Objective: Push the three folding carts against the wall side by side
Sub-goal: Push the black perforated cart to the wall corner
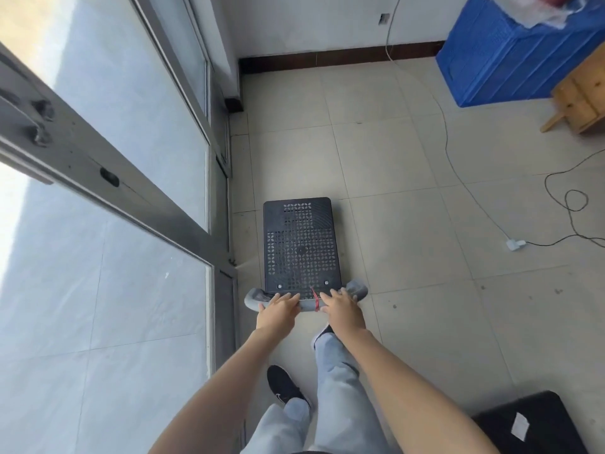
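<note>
**Fig. 1.** Head view, 1 folding cart (301,244) under 2 hands. The left hand (280,306) and right hand (342,304) lay on the grey padded handle (307,306), either side of a red tie (315,298). Fingers draped over the bar's top; whether they closed round it could not be told. The cart's black perforated deck extended directly ahead of the grip on the tiled floor, well short of the wall (311,24) and its brown skirting (327,59) beyond. A glazed door frame (131,198) ran left of the grip. Ahead-right stood a blue crate (510,60); behind-right lay a black object (530,424), labelled white.
</note>
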